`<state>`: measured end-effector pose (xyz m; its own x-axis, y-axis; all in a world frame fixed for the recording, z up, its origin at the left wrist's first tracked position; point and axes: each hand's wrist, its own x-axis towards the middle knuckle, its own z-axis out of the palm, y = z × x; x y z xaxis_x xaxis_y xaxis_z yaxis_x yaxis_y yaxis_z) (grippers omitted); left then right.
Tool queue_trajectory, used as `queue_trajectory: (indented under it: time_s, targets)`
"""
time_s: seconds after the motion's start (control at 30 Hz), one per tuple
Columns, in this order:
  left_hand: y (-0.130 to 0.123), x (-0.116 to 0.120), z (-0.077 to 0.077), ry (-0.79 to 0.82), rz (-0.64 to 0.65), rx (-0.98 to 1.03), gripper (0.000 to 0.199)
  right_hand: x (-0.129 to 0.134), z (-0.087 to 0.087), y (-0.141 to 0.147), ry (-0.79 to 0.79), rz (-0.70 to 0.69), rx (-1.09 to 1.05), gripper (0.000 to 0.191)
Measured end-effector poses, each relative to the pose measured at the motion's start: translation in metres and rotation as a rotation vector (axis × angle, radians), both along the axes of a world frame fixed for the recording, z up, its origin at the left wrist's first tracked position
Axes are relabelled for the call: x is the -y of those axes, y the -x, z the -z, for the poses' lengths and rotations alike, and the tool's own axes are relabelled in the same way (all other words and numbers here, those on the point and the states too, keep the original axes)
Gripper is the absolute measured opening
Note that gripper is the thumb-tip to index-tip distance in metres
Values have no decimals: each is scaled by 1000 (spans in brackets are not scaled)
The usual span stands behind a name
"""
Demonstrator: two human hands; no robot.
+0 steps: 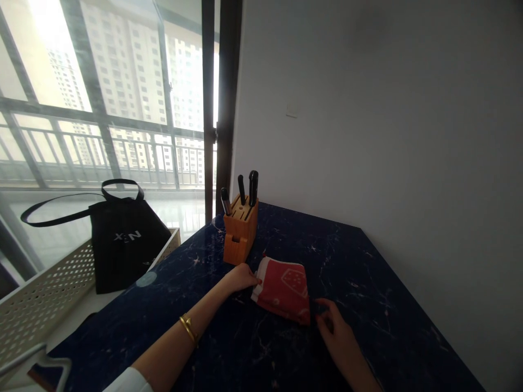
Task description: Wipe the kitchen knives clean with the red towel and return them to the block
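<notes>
A folded red cloth (284, 288) with a white edge and a pale printed pattern lies on the dark blue marbled table (339, 256). My left hand (243, 277) pinches the cloth's white left edge between thumb and fingers. Just off the cloth's right corner is my right hand (330, 321), its thumb and fingers apart and nothing seen between them. Behind my left hand stands a wooden knife block (237, 239) holding black-handled knives (253, 188).
On the left, a black bag (122, 245) with long straps rests over a perforated cream basket (53, 305). A pale round spot (146, 279) is near the table's left edge. A grey wall (368, 136) borders the table behind and right.
</notes>
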<state>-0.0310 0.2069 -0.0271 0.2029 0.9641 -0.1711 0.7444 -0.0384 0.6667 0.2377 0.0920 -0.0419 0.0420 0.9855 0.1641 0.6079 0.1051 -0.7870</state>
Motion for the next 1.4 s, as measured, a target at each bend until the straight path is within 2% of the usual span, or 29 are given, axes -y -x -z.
queue_trajectory:
  time_s: [0.2,0.43,0.6,0.67,0.77,0.9,1.0,1.17,1.4]
  targets:
    - [1,2,0,-24,-7,6,28,-27,-13,9,70,24,-80,20]
    - [17,5,-9,-151,-115,-57,25,-71,-11,27,177,90,-143,18]
    - [33,9,-25,-421,-353,-125,60,-79,-5,33,145,116,-171,20]
    - [34,10,-30,-530,-428,-131,68,-80,-2,35,119,127,-171,20]
    - [31,10,-34,-646,-477,-118,73,-82,0,40,80,147,-165,19]
    - [24,4,-31,-792,-470,-3,102,-84,1,49,35,178,-148,17]
    - [21,0,-24,-741,-468,94,108,-85,2,54,7,201,-131,17]
    - [18,-1,-23,-594,-514,121,90,-88,1,60,-17,227,-109,15]
    - [32,2,-28,-594,-559,64,84,-96,-8,78,-36,245,-96,14]
